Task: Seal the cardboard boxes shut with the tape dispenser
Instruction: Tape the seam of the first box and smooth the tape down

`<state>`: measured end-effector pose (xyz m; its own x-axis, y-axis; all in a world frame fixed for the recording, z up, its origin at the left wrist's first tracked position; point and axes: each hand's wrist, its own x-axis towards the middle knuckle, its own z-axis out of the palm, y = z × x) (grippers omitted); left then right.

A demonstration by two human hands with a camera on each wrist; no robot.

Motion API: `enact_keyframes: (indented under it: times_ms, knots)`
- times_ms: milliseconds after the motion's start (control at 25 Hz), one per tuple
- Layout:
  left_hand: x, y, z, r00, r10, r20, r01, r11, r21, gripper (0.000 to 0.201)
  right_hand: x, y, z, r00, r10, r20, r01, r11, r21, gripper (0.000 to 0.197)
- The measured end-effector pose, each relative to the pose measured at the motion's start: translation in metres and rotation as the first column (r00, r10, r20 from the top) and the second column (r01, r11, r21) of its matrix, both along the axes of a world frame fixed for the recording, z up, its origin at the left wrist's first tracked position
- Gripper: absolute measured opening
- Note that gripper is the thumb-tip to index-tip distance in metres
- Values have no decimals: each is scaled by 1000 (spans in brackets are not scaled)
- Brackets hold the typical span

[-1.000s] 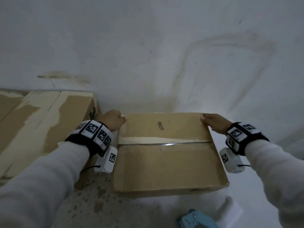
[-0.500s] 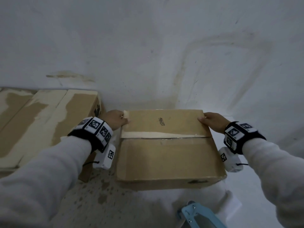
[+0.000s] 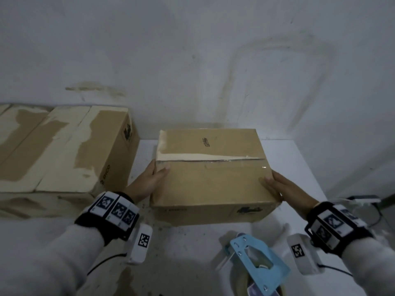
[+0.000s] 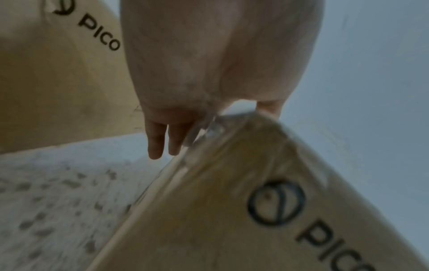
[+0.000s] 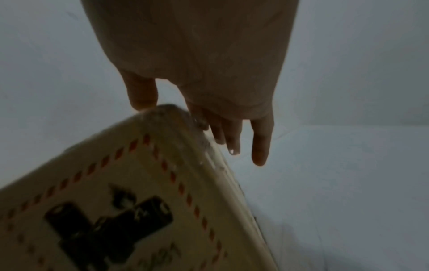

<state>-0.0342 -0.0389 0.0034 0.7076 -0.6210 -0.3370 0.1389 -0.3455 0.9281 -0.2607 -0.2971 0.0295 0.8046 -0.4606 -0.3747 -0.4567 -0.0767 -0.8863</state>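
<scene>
- A larger cardboard box (image 3: 64, 150), its top patched with pale torn paper, is seen to the left of the middle box, apart from it, against the wall; "PICO" is printed on its side (image 4: 99, 33).
- The left hand (image 3: 147, 180) is laid against the left side of the middle box, with the thumb set on the top face just below the seam. In the left wrist view the fingers (image 4: 155, 141) are seen straight and close together, pointing down along the box's side wall; they are not curled.
- The middle box (image 3: 211, 169), the landmark here, is seen on the white table (image 3: 299, 159) with its flaps closed. A strip of clear tape (image 3: 235, 162) is seen along the centre seam, running over both side edges, and a pale torn strip lies just behind the seam.
- The tape dispenser (image 3: 254, 261), light blue, is seen lying on the table in front of the middle box, toward its right, held by neither hand.
- The right hand (image 3: 284, 189) is laid against the right side of the middle box, thumb on the top face near the front corner. In the right wrist view its fingers (image 5: 260, 143) are seen straight and slightly spread, pointing down beside the box wall.
- A dark cable with a small device (image 3: 363, 198) is seen at the table's edge, well right of the middle box.
</scene>
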Motion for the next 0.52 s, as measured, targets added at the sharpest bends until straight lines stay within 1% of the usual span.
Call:
enact_keyframes:
  times_ms: [80, 120, 200, 280, 320, 400, 480, 520]
  knots:
    - [-7, -4, -6, 991, 113, -76, -119, 991, -70, 51, -2, 6, -16, 995, -64, 72, 60, 997, 56, 55]
    - [-7, -6, -10, 983, 159, -90, -167, 981, -93, 51, 0, 8, -22, 987, -117, 112, 108, 990, 89, 55]
    - [-2, -11, -14, 976, 201, -88, -211, 970, -117, 48, 9, 9, -32, 964, -206, 166, 184, 973, 139, 48]
    - [9, -19, -10, 976, 207, -61, -213, 971, -108, 47, 23, 6, -34, 950, -251, 184, 225, 963, 150, 38]
    - [15, -23, -6, 978, 206, -37, -208, 974, -84, 49, 31, 5, -34, 947, -265, 183, 241, 960, 143, 36]
    - [28, -30, 2, 982, 188, 21, -187, 982, -37, 52, 46, 1, -32, 946, -274, 173, 254, 959, 129, 44]
    - [38, -34, 4, 987, 156, 45, -156, 988, -8, 55, 55, -3, -29, 957, -249, 147, 232, 965, 119, 57]
    - [43, -33, 4, 990, 134, 50, -134, 991, 15, 55, 57, -6, -28, 965, -229, 125, 215, 970, 114, 61]
